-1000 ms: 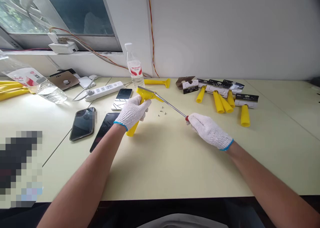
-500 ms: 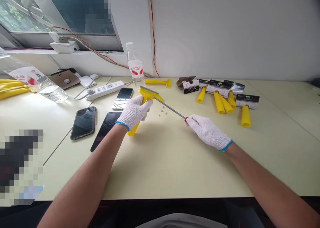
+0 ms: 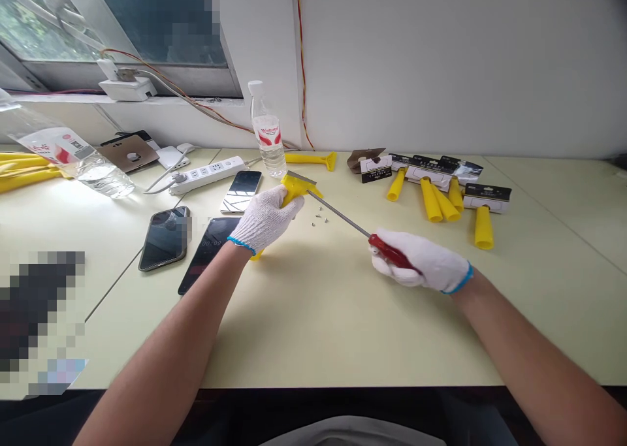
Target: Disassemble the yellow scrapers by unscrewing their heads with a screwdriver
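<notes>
Two sets of gloved fingers are clamped — the left hand (image 3: pixel 267 221) on a yellow scraper (image 3: pixel 294 186), held over the worktop (image 3: pixel 343 328) left of centre, the right hand (image 3: pixel 431 260) on a red-handled screwdriver (image 3: pixel 392 251), its tip at the scraper's head. Small metal parts (image 3: pixel 326 220) lie between the hands; carded yellow handles (image 3: pixel 431 201) lie far right — a bottle (image 3: pixel 269 139) stands beyond the scraper.

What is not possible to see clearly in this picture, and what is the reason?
Head view:
- Scraper: most of its handle is hidden by the left hand.
- Screwdriver: its tip is too small to judge; the right hand covers part of its handle.
- Metal bits: too small for detail.
- Phone with digits: partly behind the left arm.
- Dark thing: pixelated, cut off by the left edge.
</notes>
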`<move>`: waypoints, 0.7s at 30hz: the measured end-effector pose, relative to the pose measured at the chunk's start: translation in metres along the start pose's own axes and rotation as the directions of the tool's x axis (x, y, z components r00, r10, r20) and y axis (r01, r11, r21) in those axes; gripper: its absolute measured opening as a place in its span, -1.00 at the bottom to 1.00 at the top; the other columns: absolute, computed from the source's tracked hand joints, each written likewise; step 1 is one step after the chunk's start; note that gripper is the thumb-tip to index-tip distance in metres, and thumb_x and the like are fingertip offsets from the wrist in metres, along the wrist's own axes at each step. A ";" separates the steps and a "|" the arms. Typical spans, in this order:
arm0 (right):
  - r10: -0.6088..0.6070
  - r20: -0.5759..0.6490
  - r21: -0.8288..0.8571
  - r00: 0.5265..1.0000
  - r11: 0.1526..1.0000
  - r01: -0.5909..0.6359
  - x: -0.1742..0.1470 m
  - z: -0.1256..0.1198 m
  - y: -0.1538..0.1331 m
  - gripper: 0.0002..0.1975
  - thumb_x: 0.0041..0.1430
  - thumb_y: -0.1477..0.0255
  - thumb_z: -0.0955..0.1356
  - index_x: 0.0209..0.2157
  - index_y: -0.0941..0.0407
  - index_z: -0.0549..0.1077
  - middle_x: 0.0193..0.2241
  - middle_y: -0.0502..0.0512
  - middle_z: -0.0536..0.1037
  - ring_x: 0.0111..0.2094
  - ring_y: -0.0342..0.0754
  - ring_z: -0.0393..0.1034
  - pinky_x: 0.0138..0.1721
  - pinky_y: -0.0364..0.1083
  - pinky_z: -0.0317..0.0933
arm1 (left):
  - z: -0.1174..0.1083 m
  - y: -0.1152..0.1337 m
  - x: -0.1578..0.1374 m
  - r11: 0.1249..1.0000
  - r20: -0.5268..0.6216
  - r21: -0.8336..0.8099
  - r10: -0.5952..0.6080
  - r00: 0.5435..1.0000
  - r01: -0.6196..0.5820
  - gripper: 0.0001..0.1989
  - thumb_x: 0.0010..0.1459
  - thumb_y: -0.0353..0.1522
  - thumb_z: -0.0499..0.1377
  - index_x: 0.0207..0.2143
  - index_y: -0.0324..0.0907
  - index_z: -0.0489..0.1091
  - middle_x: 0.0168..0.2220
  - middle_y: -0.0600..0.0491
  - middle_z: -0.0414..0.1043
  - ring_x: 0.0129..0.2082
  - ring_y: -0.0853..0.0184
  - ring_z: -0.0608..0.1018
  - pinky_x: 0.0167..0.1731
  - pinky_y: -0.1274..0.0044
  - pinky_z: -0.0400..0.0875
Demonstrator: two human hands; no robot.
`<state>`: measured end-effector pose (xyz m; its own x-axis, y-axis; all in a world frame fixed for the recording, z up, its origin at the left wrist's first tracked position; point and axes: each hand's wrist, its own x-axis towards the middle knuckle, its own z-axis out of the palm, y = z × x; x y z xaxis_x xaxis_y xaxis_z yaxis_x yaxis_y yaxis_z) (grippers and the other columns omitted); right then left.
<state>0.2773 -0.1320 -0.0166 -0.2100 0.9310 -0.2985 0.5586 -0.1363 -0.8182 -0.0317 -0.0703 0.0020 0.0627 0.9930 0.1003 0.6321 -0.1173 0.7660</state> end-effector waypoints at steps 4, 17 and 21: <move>0.056 0.347 0.264 0.936 0.952 -0.155 -0.002 -0.009 0.007 -0.43 0.46 -0.11 0.10 -0.21 0.03 0.45 -0.80 -0.18 0.06 -0.76 -0.10 -0.10 -0.72 -0.13 -0.04 | 0.001 0.000 0.001 0.994 -0.018 0.100 0.050 0.999 -0.047 -0.62 0.27 -0.14 0.21 -0.52 -0.13 0.25 -0.61 0.13 0.27 -0.59 0.38 0.33 -0.56 0.49 0.17; -0.040 -0.116 -0.038 0.992 0.999 0.036 -0.003 0.013 -0.013 -0.47 0.37 -0.12 0.24 -0.27 0.06 0.50 -0.49 0.04 0.35 -0.53 -0.08 0.13 -0.52 -0.10 0.01 | -0.002 -0.008 0.003 0.999 -0.027 -0.011 0.043 0.999 -0.043 -0.63 0.27 -0.09 0.20 -0.48 -0.12 0.28 -0.59 0.12 0.30 -0.60 0.37 0.35 -0.57 0.51 0.22; 0.129 0.401 0.376 0.907 0.880 -0.292 0.000 0.000 -0.005 -0.45 0.36 -0.17 0.21 -0.30 0.04 0.36 -0.52 -0.07 0.28 -0.67 -0.20 -0.14 -0.67 -0.14 -0.17 | 0.000 -0.007 0.003 0.998 -0.032 0.017 0.055 0.998 -0.055 -0.63 0.28 -0.10 0.20 -0.48 -0.12 0.30 -0.58 0.12 0.29 -0.60 0.38 0.35 -0.57 0.51 0.21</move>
<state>0.2742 -0.1318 -0.0124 -0.4400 0.6909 -0.5737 0.2511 -0.5187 -0.8173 -0.0356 -0.0660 -0.0033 0.0726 0.9840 0.1629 0.6410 -0.1711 0.7482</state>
